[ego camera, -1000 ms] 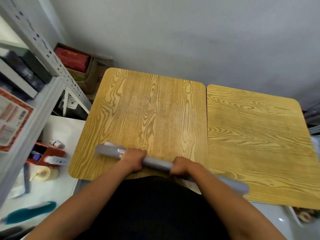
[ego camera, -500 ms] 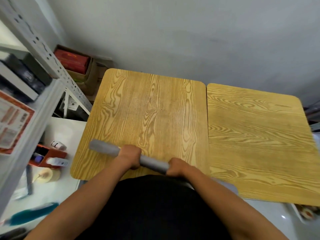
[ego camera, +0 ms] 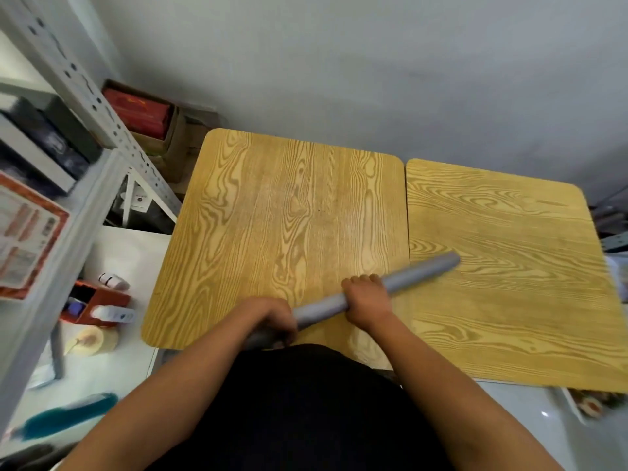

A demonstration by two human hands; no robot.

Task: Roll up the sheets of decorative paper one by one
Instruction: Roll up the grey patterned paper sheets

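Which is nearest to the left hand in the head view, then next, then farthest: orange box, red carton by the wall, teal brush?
From the left hand:
1. Orange box, on the white surface to its left.
2. Teal brush, lower left, blurred.
3. Red carton, far left by the wall.

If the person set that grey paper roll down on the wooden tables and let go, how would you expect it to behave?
The grey paper roll is a long round tube, so it would probably roll on the smooth left table. Nothing visibly fastens it, so it may loosen once the left hand and right hand let go. It stays straight past the grip, so fairly stiff and probably light.
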